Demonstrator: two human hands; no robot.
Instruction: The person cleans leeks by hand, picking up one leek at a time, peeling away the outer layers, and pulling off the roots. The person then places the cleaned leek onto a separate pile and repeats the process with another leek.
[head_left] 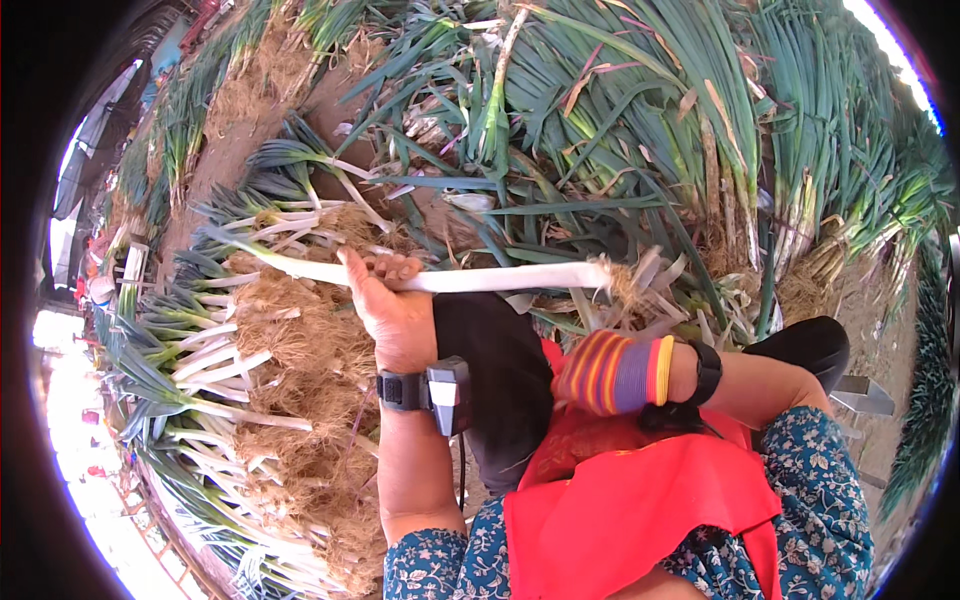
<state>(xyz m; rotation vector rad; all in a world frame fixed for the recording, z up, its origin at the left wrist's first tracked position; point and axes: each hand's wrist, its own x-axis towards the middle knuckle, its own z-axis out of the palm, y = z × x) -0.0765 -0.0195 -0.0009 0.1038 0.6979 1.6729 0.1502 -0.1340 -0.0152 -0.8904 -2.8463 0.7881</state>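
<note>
My left hand (385,305) is closed around a long green onion (500,279), gripping its white stem towards the leafy end. The onion lies level across the view, with its pale green top to the left and its root tuft (625,282) to the right. Loose pale skin hangs beside the roots. My right hand (612,375) wears a striped glove of orange, purple and yellow, and sits over the red apron (640,500) just below the root end. Its fingers are hidden from view.
Left of my legs lies a pile of green onions (230,375), white stems and brown roots turned inward. Large leafy bunches (640,100) stand ahead and to the right, with loose leaves and peelings beneath. A metal piece (862,396) sticks out beside my right elbow.
</note>
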